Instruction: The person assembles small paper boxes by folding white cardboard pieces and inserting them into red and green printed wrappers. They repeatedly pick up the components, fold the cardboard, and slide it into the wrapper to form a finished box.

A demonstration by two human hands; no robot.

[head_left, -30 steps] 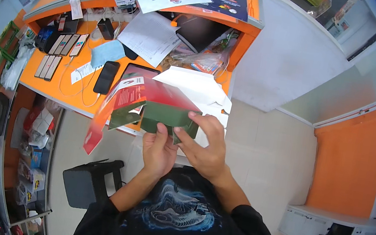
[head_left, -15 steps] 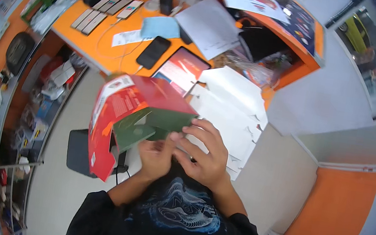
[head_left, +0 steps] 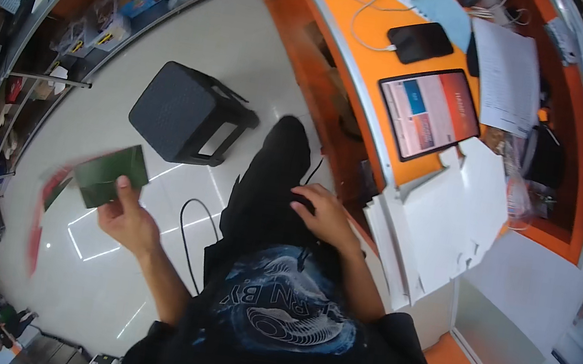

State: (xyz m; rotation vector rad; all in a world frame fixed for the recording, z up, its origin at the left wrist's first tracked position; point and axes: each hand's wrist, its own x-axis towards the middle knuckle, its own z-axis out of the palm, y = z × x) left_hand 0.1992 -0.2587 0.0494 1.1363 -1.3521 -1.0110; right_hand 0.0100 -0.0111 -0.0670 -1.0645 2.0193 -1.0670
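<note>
My left hand is closed on a folded cardboard piece, dark green on the side facing me, with the thumb pressed on that green face. The cardboard's red part, out to its left, is smeared by motion. It is held out over the floor on the left. My right hand hovers close to my dark trousers, its thumb and fingers apart and nothing seen between them. Several white cardboard sheets lie stacked at the desk's near end, to the right of that hand. A tablet lies beyond them with its screen lit.
A black plastic stool stands on the floor ahead of my left hand. The orange desk carries a black phone on a white cable, a blue face mask and printed paper. Cluttered shelves line the left side.
My left hand has carried the cardboard piece away to the left. The right hand has let go of it and dropped back near my leg. The view has turned left, bringing the stool into full sight.
</note>
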